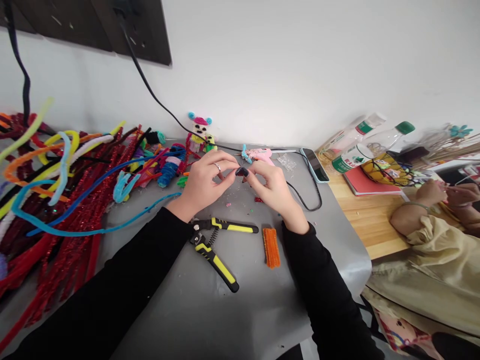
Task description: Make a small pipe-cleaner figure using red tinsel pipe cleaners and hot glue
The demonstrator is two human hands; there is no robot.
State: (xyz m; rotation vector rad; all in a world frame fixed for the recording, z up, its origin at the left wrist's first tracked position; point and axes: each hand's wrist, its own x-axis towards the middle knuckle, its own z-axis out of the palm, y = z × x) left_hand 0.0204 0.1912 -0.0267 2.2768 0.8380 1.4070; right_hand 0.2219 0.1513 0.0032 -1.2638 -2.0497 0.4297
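Both of my hands meet over the middle of the grey table (195, 310). My left hand (204, 182), with a ring on one finger, is closed in a pinch. My right hand (272, 187) is also closed, fingertips against the left ones. Between them sits a small dark piece (242, 172); I cannot make out what it is. Just below my wrists lie yellow-and-black pliers (215, 247) with their handles spread, and a short bundle of orange pipe cleaners (270, 247).
A heap of coloured pipe cleaners (56, 200) covers the left side. A pink glue gun (262, 155), a small pipe-cleaner figure (200, 132), a phone (315, 165) and a black cable lie behind. On the right, another person's arms (420, 210) rest on a wooden desk with bottles (360, 147).
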